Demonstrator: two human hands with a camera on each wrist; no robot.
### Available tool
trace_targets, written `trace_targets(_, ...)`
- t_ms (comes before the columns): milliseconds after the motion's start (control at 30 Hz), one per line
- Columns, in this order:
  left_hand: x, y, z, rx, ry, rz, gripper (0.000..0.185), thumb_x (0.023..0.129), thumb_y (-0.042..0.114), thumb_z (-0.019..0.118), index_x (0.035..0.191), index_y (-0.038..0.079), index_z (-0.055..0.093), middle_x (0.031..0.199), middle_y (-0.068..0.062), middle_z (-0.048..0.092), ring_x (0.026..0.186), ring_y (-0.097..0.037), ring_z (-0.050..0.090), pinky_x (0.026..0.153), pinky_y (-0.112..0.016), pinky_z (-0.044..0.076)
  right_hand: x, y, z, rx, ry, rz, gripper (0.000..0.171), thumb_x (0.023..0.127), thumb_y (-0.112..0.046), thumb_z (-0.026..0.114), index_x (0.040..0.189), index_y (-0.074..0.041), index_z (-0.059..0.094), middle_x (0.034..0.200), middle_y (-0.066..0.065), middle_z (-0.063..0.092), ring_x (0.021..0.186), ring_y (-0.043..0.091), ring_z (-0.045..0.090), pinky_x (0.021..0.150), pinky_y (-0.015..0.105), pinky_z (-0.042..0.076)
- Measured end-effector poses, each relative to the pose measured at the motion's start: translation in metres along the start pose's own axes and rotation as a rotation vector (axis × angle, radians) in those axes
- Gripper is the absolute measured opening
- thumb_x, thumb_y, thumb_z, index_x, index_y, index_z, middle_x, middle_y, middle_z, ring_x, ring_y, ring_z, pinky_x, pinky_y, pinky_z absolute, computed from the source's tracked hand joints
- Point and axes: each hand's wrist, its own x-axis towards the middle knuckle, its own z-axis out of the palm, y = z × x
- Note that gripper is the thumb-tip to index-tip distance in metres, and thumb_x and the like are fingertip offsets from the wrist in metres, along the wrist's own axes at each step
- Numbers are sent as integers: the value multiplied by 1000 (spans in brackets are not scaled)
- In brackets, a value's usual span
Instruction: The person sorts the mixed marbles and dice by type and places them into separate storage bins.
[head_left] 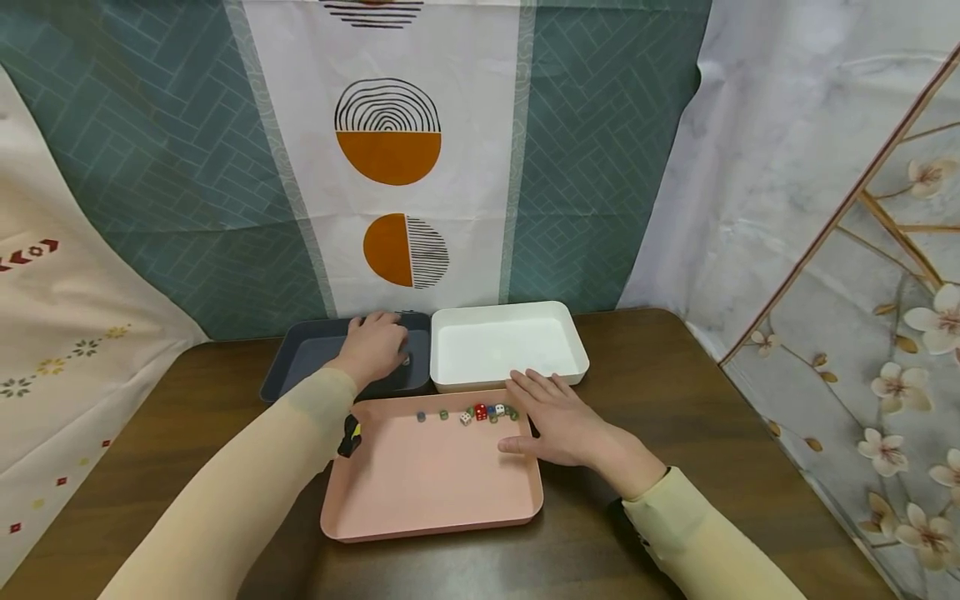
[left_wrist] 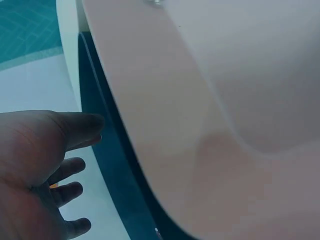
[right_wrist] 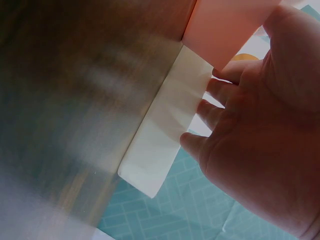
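Observation:
A pink tray (head_left: pixel 431 487) lies in the middle of the table, with a row of several small coloured dice (head_left: pixel 480 412) along its far side. My left hand (head_left: pixel 378 337) reaches into the dark grey tray (head_left: pixel 300 360) at the back left, palm down with loosely bent fingers. A small die (head_left: pixel 406 360) lies by its fingertips. In the left wrist view that hand (left_wrist: pixel 75 165) holds nothing beside the pink tray (left_wrist: pixel 200 100). My right hand (head_left: pixel 542 398) rests flat and open on the pink tray's right rim, close to the dice. The right wrist view shows its fingers (right_wrist: pixel 220 105) near the white tray (right_wrist: pixel 165 135).
An empty white tray (head_left: pixel 510 342) stands at the back right, touching the dark one. All three trays sit on a dark wooden table (head_left: pixel 712 433). Patterned cloth backdrops hang close behind and on both sides. A small black and yellow object (head_left: pixel 349 435) sits at my left wrist.

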Motion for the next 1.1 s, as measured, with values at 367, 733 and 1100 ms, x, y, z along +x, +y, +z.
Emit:
trace_targets(367, -8, 2, -3, -11, 30, 32, 34, 103, 22, 81, 134, 8, 78, 160, -21, 57, 153, -46, 43, 121, -75, 32, -2, -1, 2, 3, 0, -8, 99, 104, -68, 65, 175, -7, 31, 182, 12, 23, 170, 35, 13, 135, 59, 5)
trace_targets(733, -25, 15, -15, 8, 86, 94, 36, 103, 24, 83, 136, 10, 79, 158, -19, 60, 151, -43, 48, 123, -71, 34, -1, 1, 4, 6, -2, -7, 100, 104, -69, 64, 175, -7, 30, 183, 12, 22, 170, 34, 12, 135, 58, 5)
trace_targets(1100, -47, 38, -26, -23, 164, 231, 35, 100, 24, 86, 132, 11, 81, 158, -18, 60, 154, -44, 46, 123, -71, 35, 0, 1, 0, -3, -1, -9, 102, 103, -69, 64, 175, -7, 29, 183, 12, 21, 170, 35, 12, 135, 59, 5)
